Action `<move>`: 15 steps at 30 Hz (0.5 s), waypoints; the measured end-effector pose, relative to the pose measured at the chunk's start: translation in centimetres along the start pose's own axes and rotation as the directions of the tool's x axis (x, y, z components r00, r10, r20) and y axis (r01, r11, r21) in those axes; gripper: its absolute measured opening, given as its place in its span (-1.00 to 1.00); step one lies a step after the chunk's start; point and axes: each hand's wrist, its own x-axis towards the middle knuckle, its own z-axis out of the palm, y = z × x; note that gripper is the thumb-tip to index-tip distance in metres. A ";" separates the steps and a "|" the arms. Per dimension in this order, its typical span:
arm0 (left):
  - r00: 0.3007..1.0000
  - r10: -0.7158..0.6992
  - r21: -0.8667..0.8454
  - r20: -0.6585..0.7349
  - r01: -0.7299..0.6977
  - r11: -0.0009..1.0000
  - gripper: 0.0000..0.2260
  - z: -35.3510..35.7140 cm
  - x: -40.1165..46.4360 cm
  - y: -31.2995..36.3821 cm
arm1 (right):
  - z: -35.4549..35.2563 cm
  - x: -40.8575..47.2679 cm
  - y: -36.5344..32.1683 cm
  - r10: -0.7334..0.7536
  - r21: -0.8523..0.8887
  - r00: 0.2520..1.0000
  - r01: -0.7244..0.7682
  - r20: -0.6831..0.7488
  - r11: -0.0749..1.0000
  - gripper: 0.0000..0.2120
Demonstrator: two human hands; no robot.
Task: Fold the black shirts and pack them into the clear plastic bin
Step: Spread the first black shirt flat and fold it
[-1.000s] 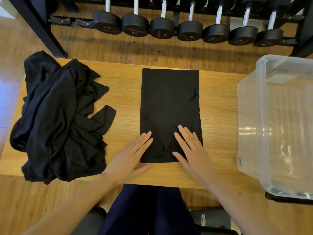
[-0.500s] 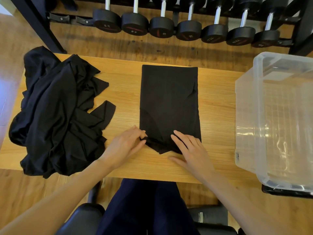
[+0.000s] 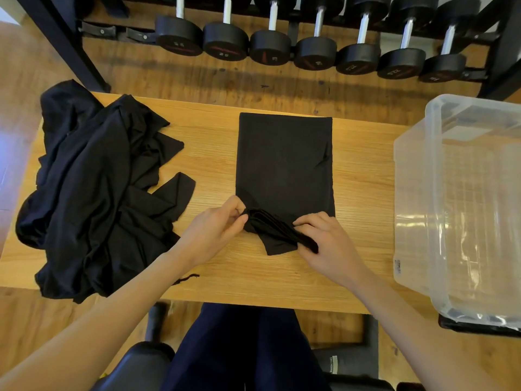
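Your left hand (image 3: 217,227) and right hand (image 3: 318,235) both pinch the near edge of the long folded black shirt (image 3: 284,162). Lift it evenly and fold it straight up, corners matching.

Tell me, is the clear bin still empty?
Empty, as far as visible: the wood grain shows through the clear bin, with no black fabric inside. Its right side is out of frame.
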 end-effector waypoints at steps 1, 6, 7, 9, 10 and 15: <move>1.000 -0.002 -0.001 -0.011 0.002 1.000 -0.90 0.0 0.0 0.1 | 0.6 -0.2 -0.6 0.010 -0.020 0.999 -0.011 -0.047 1.000 -0.70; 1.000 0.003 0.046 -0.012 -0.002 0.999 -0.83 0.1 0.6 0.7 | 3.9 -0.5 -3.3 0.107 -0.093 0.979 -0.124 -0.171 0.988 -0.33; 1.000 0.000 0.048 -0.013 0.001 0.999 -0.83 0.1 0.6 0.7 | 4.5 -0.4 -3.7 0.122 -0.103 0.973 -0.145 -0.198 0.984 -0.29; 1.000 -0.002 0.050 -0.015 0.002 0.999 -0.83 0.2 0.8 0.7 | 5.2 -0.2 -4.3 0.167 -0.106 0.950 -0.201 -0.262 0.974 -0.28; 1.000 0.002 0.055 -0.017 -0.001 0.999 -0.83 0.2 0.8 0.7 | 5.4 0.0 -4.5 0.190 -0.100 0.937 -0.227 -0.292 0.969 -0.31; 0.999 -0.009 0.062 -0.030 0.011 0.998 -0.88 0.0 1.1 0.7 | 4.4 1.0 -4.4 0.243 -0.050 0.918 -0.272 -0.313 0.961 -0.45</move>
